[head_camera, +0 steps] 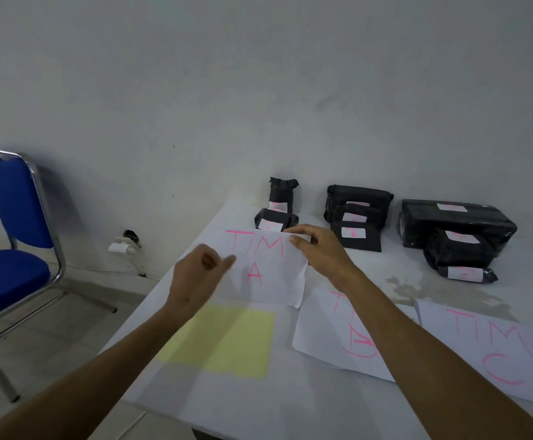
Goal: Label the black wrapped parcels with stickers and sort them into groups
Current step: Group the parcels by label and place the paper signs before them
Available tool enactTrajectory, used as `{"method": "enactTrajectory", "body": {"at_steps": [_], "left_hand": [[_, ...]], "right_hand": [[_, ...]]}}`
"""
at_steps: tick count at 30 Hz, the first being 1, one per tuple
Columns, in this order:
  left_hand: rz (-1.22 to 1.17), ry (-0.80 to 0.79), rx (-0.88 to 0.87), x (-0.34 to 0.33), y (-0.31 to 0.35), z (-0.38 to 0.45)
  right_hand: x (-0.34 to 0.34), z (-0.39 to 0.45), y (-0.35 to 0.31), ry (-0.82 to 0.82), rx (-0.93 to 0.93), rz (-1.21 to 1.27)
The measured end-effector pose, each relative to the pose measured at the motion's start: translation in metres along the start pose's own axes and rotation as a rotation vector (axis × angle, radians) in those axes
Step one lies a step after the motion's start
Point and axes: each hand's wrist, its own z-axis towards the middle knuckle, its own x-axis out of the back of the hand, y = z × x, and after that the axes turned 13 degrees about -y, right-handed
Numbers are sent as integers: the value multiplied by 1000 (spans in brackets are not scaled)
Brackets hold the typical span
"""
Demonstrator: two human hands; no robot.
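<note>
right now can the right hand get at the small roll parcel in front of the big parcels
Probably yes. The roll lies at the front of the right group with bare table before it, but the right hand is pinching the TIM A sheet and must let go first.

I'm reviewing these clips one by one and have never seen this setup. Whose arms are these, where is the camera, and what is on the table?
There is no machine here: a person wears one wide-angle camera on the head, looking forward and down, so the two bare arms are the person's own. The right hand pinches the top edge of a white sheet marked TIM A in pink; the left hand touches its left side with loosely curled fingers. Two more sheets, TIM B and TIM C, lie on the white table, beside a yellow paper. At the back stand three groups of black wrapped parcels, each with a white sticker: left, middle and right. A blue chair stands to the left.
</note>
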Motion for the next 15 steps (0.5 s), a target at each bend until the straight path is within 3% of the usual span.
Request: {"method": "enactTrajectory", "body": {"at_steps": [3, 7, 15], "left_hand": [[-9, 125, 152, 3, 2, 24], [-189, -31, 320, 4, 0, 51], [-308, -84, 305, 14, -5, 86]], "right_hand": [[-4, -1, 4, 6, -11, 4], [-9, -1, 3, 9, -30, 52], [-13, 10, -7, 36, -100, 0]]}}
